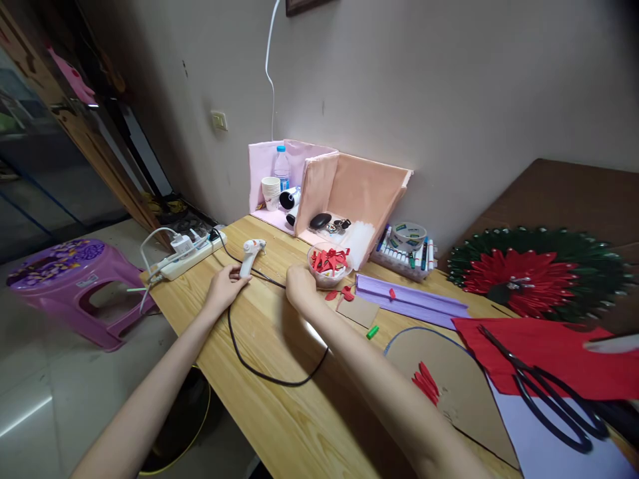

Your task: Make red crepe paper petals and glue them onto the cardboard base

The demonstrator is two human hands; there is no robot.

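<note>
My left hand (225,287) is closed around the handle of a white hot glue gun (253,251), which stands upright on the wooden table with its nozzle to the right. From the gun a black cord (279,382) curves in a loop over the tabletop and passes beneath my right forearm. My right hand (300,285) is curled into a fist, and a stretch of the cord runs into it; the fingertips are hidden. Just beyond that hand sits a clear bowl (324,278) of red petal-shaped pieces, with several loose red pieces (344,293) beside it.
A power strip (192,258) with chargers lies at the left edge. Pink cardboard partitions (364,183) stand at the back. To the right are a marker box (405,258), purple paper (407,299), a cardboard disc (449,366), red fabric (539,346) and black scissors (544,392).
</note>
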